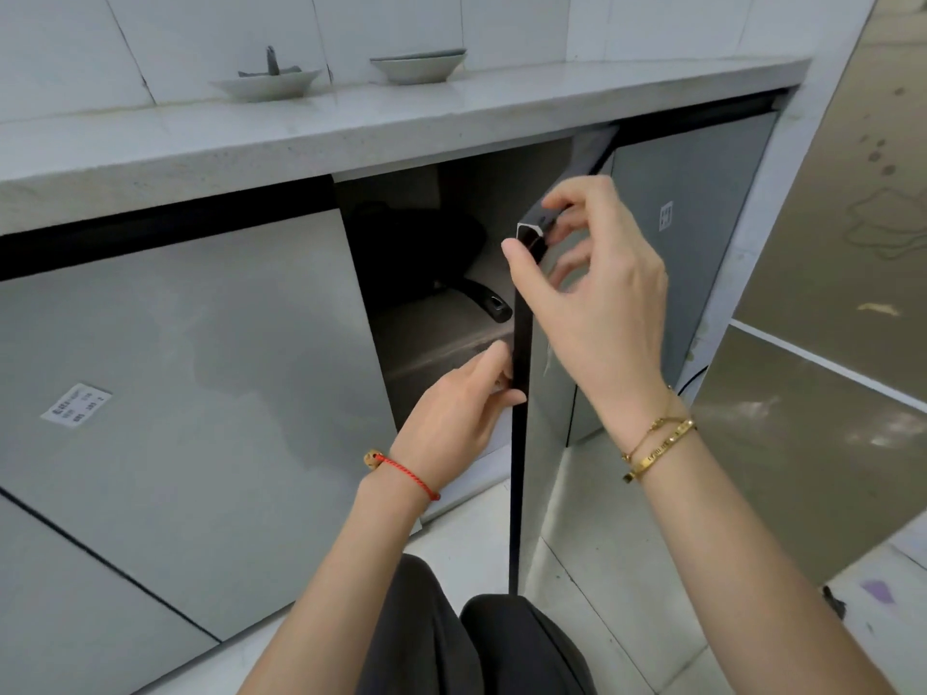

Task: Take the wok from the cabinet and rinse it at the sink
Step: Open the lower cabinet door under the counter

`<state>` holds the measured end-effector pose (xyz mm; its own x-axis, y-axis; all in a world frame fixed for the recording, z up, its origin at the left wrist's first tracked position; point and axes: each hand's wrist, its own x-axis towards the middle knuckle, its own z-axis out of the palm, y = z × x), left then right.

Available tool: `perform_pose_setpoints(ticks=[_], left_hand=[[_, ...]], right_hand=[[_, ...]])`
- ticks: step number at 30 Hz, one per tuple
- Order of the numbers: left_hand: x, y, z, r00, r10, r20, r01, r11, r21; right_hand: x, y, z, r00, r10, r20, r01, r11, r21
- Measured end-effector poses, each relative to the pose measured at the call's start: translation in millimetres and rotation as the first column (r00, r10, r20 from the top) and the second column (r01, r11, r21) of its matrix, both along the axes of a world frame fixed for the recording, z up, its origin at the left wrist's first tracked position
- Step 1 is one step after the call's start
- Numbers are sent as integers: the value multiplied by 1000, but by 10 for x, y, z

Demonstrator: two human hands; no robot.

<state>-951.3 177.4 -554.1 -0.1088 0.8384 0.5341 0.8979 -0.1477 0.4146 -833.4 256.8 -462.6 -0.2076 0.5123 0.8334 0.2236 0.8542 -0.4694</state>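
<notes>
A dark wok (416, 243) lies inside the open cabinet under the counter, its black handle (484, 301) pointing out toward the right. The grey cabinet door (547, 393) stands swung out, edge-on to me. My right hand (587, 298) grips the door's top corner, thumb on the near side and fingers over the far side. Lower down, my left hand (461, 408) holds the door's dark front edge with its fingers curled around it. Most of the wok's body is lost in shadow.
A pale stone counter (351, 137) runs above, carrying two shallow white bowls (266, 82) (419, 65). A shut grey door (190, 393) is on the left, another door (697, 233) on the right. My knees (476, 639) are at the bottom over the tiled floor.
</notes>
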Motion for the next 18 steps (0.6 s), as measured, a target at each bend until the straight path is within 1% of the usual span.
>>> perform_pose_setpoints(ticks=[2, 7, 13, 18], left_hand=[[51, 29, 2, 999, -40, 2, 40, 999, -16], [200, 128, 29, 992, -121, -23, 120, 992, -31], [461, 325, 12, 971, -237, 23, 238, 971, -22], [713, 591, -5, 953, -299, 41, 299, 954, 4]], right_hand=[[74, -6, -20, 999, -41, 6, 41, 998, 49], [274, 33, -67, 991, -131, -37, 134, 984, 115], [584, 119, -136, 967, -226, -122, 248, 945, 213], [916, 209, -125, 936, -337, -103, 353, 903, 247]])
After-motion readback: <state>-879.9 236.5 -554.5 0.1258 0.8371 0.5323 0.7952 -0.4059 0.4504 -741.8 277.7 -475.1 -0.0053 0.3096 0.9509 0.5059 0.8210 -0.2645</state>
